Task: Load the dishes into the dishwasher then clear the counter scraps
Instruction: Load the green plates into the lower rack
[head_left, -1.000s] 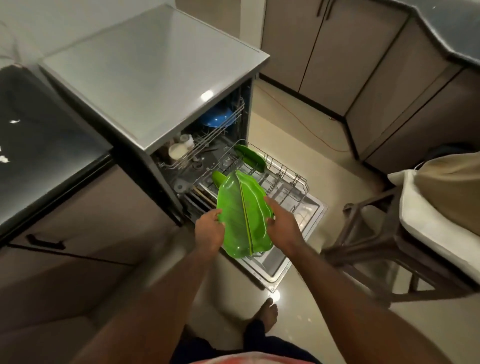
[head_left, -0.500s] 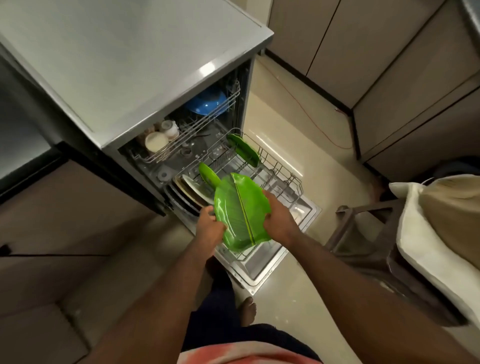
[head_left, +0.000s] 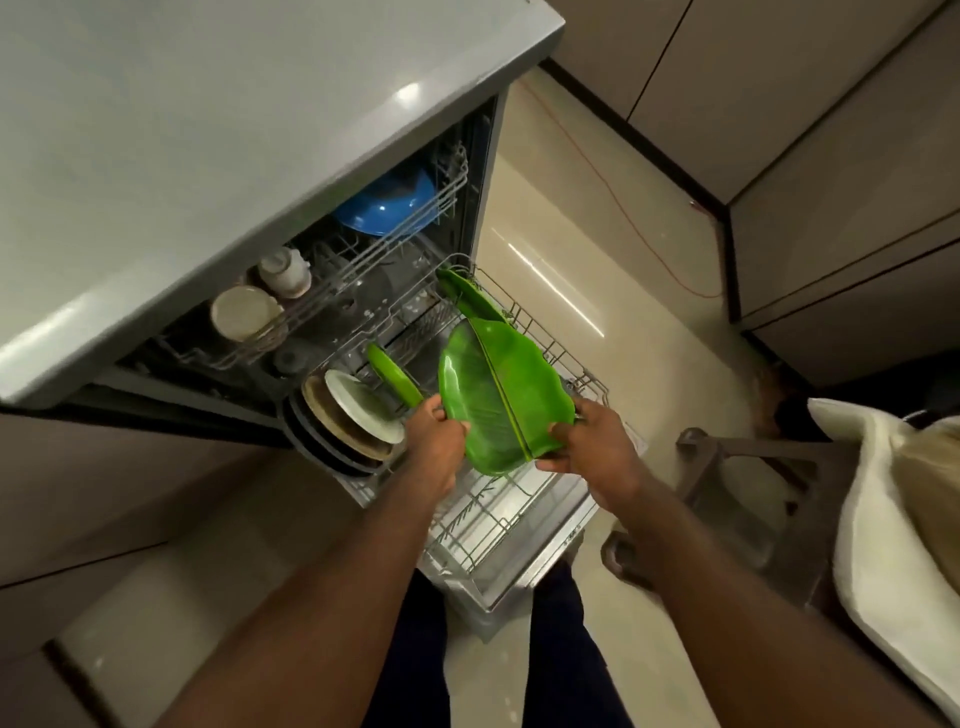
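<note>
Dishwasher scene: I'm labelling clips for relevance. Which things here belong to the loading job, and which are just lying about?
Part of the job:
- green leaf plate, held by left hand and right hand
- lower rack
- stacked plates
- blue bowl in the upper rack

Just lying about:
- wooden chair
- white cloth
- orange cord

Dim warm light around me, glare on the dishwasher top (head_left: 408, 96) and floor (head_left: 550, 275), edges bent and soft.
</note>
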